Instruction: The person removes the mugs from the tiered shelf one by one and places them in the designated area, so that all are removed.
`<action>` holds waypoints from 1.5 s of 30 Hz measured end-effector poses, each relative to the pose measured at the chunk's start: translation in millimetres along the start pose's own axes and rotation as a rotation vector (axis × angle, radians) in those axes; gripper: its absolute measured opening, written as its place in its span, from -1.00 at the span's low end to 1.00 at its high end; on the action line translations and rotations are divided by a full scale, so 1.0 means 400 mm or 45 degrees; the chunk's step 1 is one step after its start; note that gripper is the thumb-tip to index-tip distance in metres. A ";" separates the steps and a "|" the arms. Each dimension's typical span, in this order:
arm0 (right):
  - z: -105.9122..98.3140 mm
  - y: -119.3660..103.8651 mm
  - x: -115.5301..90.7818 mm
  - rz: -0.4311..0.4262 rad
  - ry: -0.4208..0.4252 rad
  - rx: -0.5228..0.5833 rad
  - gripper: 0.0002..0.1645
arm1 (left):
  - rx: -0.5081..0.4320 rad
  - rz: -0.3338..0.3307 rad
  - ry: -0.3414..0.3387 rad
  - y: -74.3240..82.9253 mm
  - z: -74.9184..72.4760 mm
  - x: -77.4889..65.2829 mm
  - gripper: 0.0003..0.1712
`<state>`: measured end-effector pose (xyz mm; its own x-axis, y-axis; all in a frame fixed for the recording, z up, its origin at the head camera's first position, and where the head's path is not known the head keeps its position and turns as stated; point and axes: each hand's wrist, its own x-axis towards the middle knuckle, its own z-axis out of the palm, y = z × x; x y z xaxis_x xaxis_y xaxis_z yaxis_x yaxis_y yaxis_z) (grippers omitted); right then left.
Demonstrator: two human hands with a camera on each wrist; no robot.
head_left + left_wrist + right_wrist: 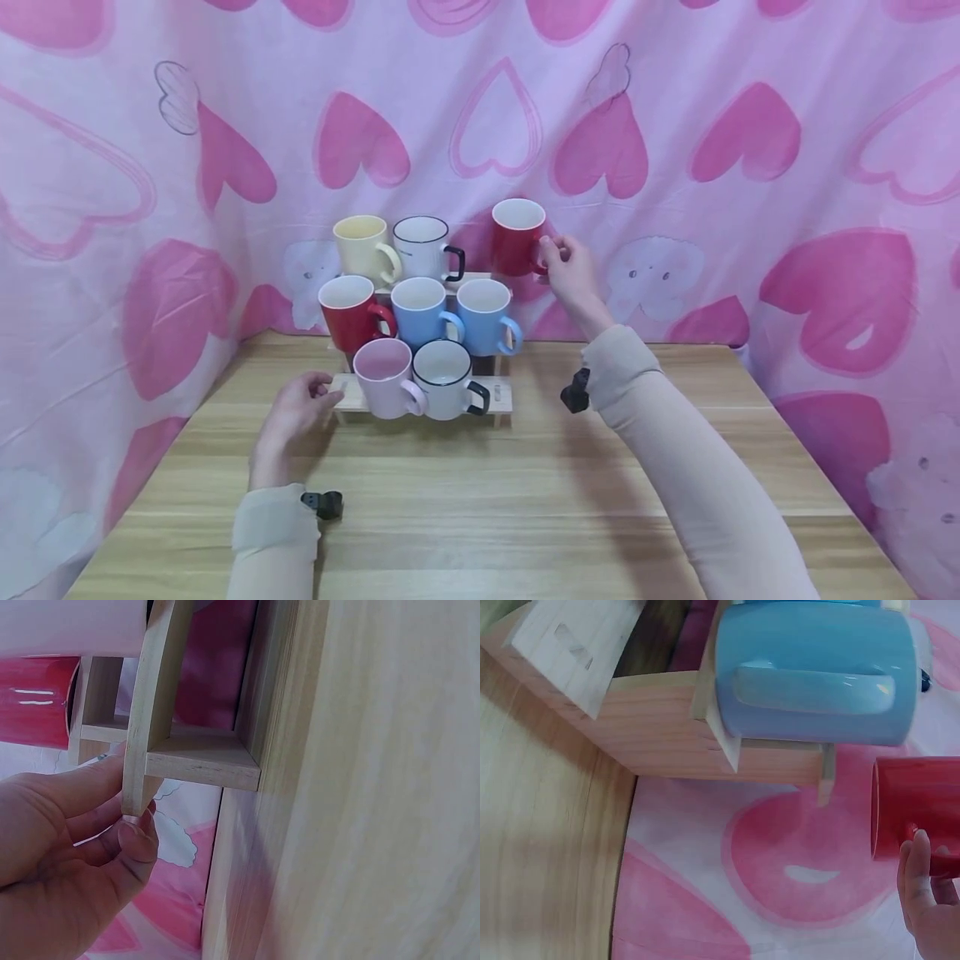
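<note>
My right hand [572, 271] grips a red mug [516, 250] by its handle. The mug is upright in the air beside the right end of the top tier of a three-tier wooden rack [497, 398]; in the right wrist view a gap shows between its base and the rack. At the rack's lower left corner, my left hand [298, 408] pinches the end of the lowest board [142, 750] between thumb and fingers. On the top tier stand a cream mug [360, 250] and a white mug with black rim and handle [420, 250].
On the middle tier are another red mug [348, 321] and two light blue mugs [416, 317]. A pink mug [382, 387] and a black-rimmed white mug [441, 392] stand on the lowest. The rack is on a wooden table [480, 517], with a pink heart-patterned curtain [435, 108] behind.
</note>
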<state>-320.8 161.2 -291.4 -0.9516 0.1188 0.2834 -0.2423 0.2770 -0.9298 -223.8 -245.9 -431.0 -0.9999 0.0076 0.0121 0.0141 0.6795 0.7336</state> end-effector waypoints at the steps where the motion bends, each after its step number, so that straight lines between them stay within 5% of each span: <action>1: -0.005 0.002 -0.002 0.002 0.025 0.005 -0.57 | 0.002 -0.008 -0.004 0.000 0.000 -0.001 -0.49; 15: -0.039 0.051 -0.075 -0.122 0.341 -0.098 -0.55 | 0.009 -0.038 -0.049 0.006 -0.006 -0.006 -0.42; 22: -0.011 0.106 -0.117 -0.053 0.406 0.090 -0.56 | 0.007 -0.066 -0.061 0.003 -0.008 -0.004 -0.41; 32: 0.037 0.231 -0.177 0.022 0.574 -0.082 -0.61 | 0.005 -0.056 -0.048 -0.001 -0.008 -0.003 -0.43; 45: 0.079 0.335 -0.234 0.229 0.517 0.065 -0.62 | -0.008 -0.032 -0.044 -0.002 -0.005 -0.002 -0.44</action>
<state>-270.1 157.1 -450.1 -0.8305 0.5286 0.1758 -0.0984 0.1715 -0.9803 -222.9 -247.9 -430.3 -0.9994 0.0162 -0.0297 -0.0109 0.6754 0.7374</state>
